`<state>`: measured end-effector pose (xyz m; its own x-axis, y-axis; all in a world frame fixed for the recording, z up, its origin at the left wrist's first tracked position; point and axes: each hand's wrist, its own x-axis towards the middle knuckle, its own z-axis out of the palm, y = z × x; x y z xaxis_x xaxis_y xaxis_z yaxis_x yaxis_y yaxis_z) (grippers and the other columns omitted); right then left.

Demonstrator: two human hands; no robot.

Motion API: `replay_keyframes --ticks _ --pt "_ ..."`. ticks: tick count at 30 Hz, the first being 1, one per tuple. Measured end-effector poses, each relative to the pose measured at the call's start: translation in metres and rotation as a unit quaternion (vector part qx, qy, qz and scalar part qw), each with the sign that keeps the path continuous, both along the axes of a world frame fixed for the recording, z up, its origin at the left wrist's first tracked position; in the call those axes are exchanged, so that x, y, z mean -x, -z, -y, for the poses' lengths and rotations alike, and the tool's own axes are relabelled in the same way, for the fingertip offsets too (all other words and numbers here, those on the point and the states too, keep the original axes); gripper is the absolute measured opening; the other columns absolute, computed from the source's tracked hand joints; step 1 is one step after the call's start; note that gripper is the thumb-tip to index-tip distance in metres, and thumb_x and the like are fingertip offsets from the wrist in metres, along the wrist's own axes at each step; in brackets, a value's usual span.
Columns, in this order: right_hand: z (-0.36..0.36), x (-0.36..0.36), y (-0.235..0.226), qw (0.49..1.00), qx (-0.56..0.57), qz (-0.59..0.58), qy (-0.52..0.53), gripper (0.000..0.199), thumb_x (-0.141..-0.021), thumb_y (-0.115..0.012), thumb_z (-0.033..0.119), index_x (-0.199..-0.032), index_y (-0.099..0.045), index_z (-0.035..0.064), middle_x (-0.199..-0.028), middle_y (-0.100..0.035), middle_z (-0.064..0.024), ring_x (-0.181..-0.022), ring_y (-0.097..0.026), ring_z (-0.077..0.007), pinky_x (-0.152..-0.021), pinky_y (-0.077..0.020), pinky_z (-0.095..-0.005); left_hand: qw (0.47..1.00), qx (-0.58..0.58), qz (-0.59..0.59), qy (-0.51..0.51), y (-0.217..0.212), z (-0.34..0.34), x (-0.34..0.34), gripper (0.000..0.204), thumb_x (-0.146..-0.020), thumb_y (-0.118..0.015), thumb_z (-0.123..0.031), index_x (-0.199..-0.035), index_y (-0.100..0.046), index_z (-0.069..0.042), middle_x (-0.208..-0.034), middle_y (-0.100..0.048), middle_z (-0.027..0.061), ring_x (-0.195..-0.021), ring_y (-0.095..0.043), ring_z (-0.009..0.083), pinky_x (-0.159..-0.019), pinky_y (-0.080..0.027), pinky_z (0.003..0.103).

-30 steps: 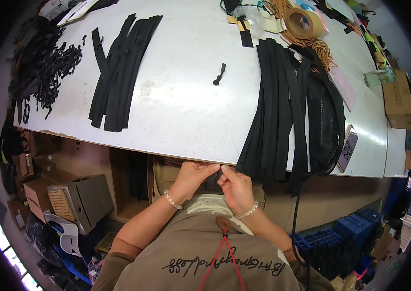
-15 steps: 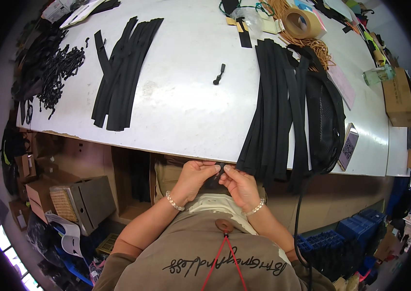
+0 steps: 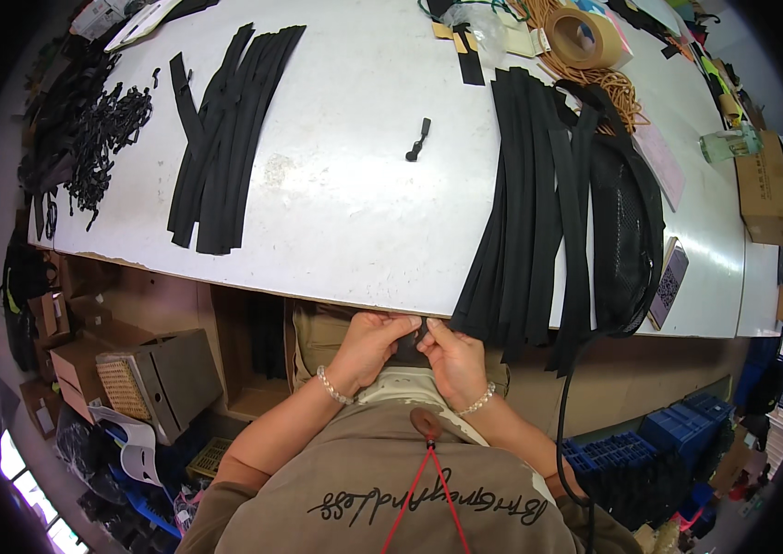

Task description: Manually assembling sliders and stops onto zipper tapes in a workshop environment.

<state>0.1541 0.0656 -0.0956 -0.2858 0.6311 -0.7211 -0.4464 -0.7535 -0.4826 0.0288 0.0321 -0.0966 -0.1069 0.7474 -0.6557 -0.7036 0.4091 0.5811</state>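
At the table's front edge, my left hand [image 3: 371,349] and my right hand [image 3: 455,363] meet, each pinching with thumb and fingers. Between the fingertips is a piece of black strip [image 3: 422,329]; most of it is covered by the fingers. Just right of my hands, a bundle of long black zipper strips [image 3: 523,208] hangs over the edge. A single black zipper pull [image 3: 419,140] lies farther back on the white table [image 3: 345,212]. Another group of black zipper strips [image 3: 236,143] lies to the left, beside a heap of black zipper pulls [image 3: 113,138].
Beside the right bundle lies a black mesh bag [image 3: 630,231], with a phone-like slab [image 3: 670,284] past it. A tape roll [image 3: 584,39] and tan cord [image 3: 620,90] sit at the back right. A black cable [image 3: 564,443] runs down near my right arm. Cardboard boxes [image 3: 170,383] stand lower left.
The view has shifted slightly. My hands stay together at the edge, still pinching the black strip; my right fingers have bent in a little more.
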Motion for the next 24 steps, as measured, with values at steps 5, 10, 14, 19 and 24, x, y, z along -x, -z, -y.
replay_keyframes --ticks 5,10,14,19,24 --pt "-0.001 -0.002 -0.004 1.0 0.007 -0.011 -0.009 0.006 -0.085 -0.058 0.003 -0.083 -0.061 -0.0013 -0.071 -0.059 -0.0087 -0.063 -0.054 -0.0166 -0.062 -0.0461 -0.0294 0.998 0.01 0.012 0.053 0.008 0.005 0.011 0.013 -0.084 -0.059 -0.003 -0.095 -0.062 0.0 -0.093 -0.064 0.0052 -0.085 -0.058 0.0124 -0.076 -0.047 0.026" --pt "-0.004 -0.011 -0.006 0.997 -0.003 -0.014 -0.081 0.01 -0.084 -0.061 0.006 -0.089 -0.059 -0.0026 -0.075 -0.059 -0.0071 -0.064 -0.056 -0.0152 -0.063 -0.0484 -0.0281 0.999 -0.006 -0.005 0.034 -0.005 0.004 0.006 0.008 -0.082 -0.064 -0.011 -0.088 -0.063 -0.005 -0.08 -0.061 -0.0006 -0.066 -0.051 0.0043 -0.054 -0.039 0.02" --pt "-0.004 -0.013 -0.004 0.985 -0.082 0.059 -0.138 0.012 -0.084 -0.062 0.008 -0.091 -0.059 -0.0019 -0.077 -0.059 -0.0063 -0.066 -0.057 -0.0143 -0.063 -0.0498 -0.027 0.999 -0.039 0.003 0.008 -0.006 0.005 0.004 0.008 -0.081 -0.063 -0.007 -0.087 -0.063 -0.002 -0.08 -0.062 0.0016 -0.071 -0.055 0.0067 -0.062 -0.044 0.022" --pt "-0.004 -0.01 -0.012 0.993 -0.058 0.048 -0.092 0.009 -0.084 -0.061 0.006 -0.09 -0.059 -0.0009 -0.078 -0.059 -0.006 -0.067 -0.058 -0.0139 -0.059 -0.0501 -0.0283 0.999 -0.037 -0.037 0.007 0.0 0.005 0.003 0.008 -0.08 -0.063 -0.004 -0.088 -0.063 -0.002 -0.08 -0.062 0.0018 -0.071 -0.056 0.0075 -0.065 -0.045 0.022" --pt "0.0 -0.006 -0.006 0.997 -0.054 0.026 -0.052 0.007 -0.084 -0.06 0.004 -0.09 -0.059 0.0003 -0.078 -0.059 -0.0052 -0.065 -0.057 -0.0134 -0.059 -0.0498 -0.0286 0.998 -0.014 -0.053 0.028 0.006 0.005 0.004 0.005 -0.08 -0.064 -0.007 -0.083 -0.065 -0.004 -0.072 -0.06 -0.0034 -0.057 -0.045 0.0016 -0.048 -0.033 0.018"
